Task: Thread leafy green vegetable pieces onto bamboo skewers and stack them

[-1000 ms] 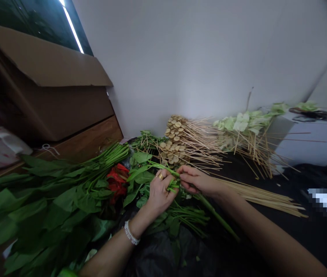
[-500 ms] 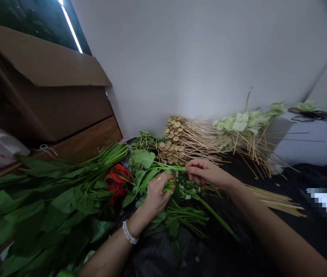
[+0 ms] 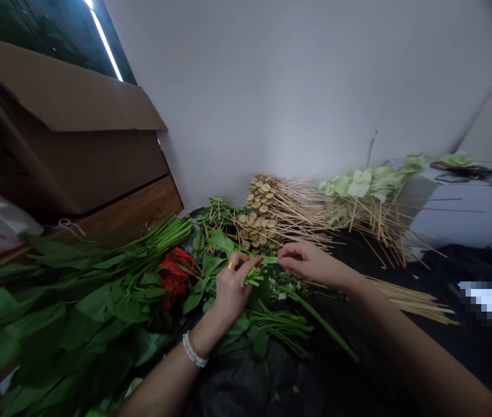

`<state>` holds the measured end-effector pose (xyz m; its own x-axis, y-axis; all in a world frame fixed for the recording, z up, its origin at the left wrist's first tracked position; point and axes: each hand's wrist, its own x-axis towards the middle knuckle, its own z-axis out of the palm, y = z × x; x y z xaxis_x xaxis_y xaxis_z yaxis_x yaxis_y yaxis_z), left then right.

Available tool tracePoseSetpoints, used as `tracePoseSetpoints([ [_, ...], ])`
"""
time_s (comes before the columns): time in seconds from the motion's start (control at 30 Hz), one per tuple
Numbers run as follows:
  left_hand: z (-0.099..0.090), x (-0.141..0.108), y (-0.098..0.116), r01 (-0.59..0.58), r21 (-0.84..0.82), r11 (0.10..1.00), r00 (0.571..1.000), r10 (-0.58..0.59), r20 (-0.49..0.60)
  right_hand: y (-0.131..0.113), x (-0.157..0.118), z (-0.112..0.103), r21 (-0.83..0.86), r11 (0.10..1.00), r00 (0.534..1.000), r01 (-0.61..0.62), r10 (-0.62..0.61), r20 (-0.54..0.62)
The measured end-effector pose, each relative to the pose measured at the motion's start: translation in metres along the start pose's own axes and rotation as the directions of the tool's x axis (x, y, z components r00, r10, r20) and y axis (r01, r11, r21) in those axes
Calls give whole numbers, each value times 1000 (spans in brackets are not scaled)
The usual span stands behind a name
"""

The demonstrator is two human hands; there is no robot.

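Observation:
My left hand (image 3: 233, 284), with a gold ring and a beaded bracelet, is closed around several short green stems (image 3: 253, 278) of a leafy vegetable. Their leaves (image 3: 220, 242) stick out past its far side. To its right, my right hand (image 3: 298, 259) pinches the end of a green stem (image 3: 270, 260) that reaches across to the left hand. Below the hands lies a small bunch of leafy stems (image 3: 283, 327), beside one thick green stalk (image 3: 324, 324). A large pile of leafy greens (image 3: 76, 301) fills the left side, with red plastic (image 3: 177, 275) at its right edge.
Skewers of round slices (image 3: 263, 211) are stacked by the wall. Skewered pale green leaves (image 3: 361, 184) lie to their right. Bare bamboo sticks (image 3: 419, 301) rest on black plastic near my right forearm. A cardboard box (image 3: 98, 168) stands at back left.
The left fingers have lifted and stretched toward the right hand, along the stem. The stem's leafy end has shifted slightly, and the right hand has stayed nearly in place.

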<state>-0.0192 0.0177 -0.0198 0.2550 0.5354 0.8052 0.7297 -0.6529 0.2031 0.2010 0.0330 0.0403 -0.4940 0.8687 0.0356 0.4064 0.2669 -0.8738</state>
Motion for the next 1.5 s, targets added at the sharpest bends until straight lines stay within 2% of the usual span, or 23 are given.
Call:
tracePoseSetpoints([
  [0.1, -1, 0, 1, 1, 47, 999, 1000, -2, 20, 2, 0, 2, -70, 997, 1000, 14, -14, 4],
  [0.3, -1, 0, 1, -91, 60, 994, 983, 80, 167, 8, 5, 10, -362, 921, 985, 141, -169, -45],
  [0.47, -2, 0, 2, -118, 53, 992, 976, 106, 189, 8, 7, 17, -451, 879, 984, 152, -177, -13],
  [0.63, -4, 3, 9, -50, -10, 999, 986, 51, 156, 7, 7, 22, -401, 897, 982, 188, -184, 51],
  [0.77, -9, 10, 12, 119, -139, 983, 993, -115, 42, 9, 6, 18, -393, 903, 985, 175, -166, 57],
  [0.87, -13, 14, 10, 157, -166, 974, 984, -169, -60, 11, 7, 12, -309, 942, 992, 129, -123, 38],
  [1.03, -11, 7, 7, 21, 0, 1000, 998, -21, -66, 13, 10, 6, -50, 998, 995, 26, -31, -96],
  [1.17, -8, 2, 5, -76, -23, 997, 996, 75, -51, 13, 11, 3, 154, 988, 990, -25, 45, -131],
  [1.3, -6, 1, 5, -141, -78, 987, 990, 142, 10, 9, 10, 5, 256, 966, 994, -42, 66, -86],
  [1.5, -1, -1, 5, -110, -102, 989, 994, 112, 13, 0, 4, 19, 382, 921, 995, -78, 50, 82],
])
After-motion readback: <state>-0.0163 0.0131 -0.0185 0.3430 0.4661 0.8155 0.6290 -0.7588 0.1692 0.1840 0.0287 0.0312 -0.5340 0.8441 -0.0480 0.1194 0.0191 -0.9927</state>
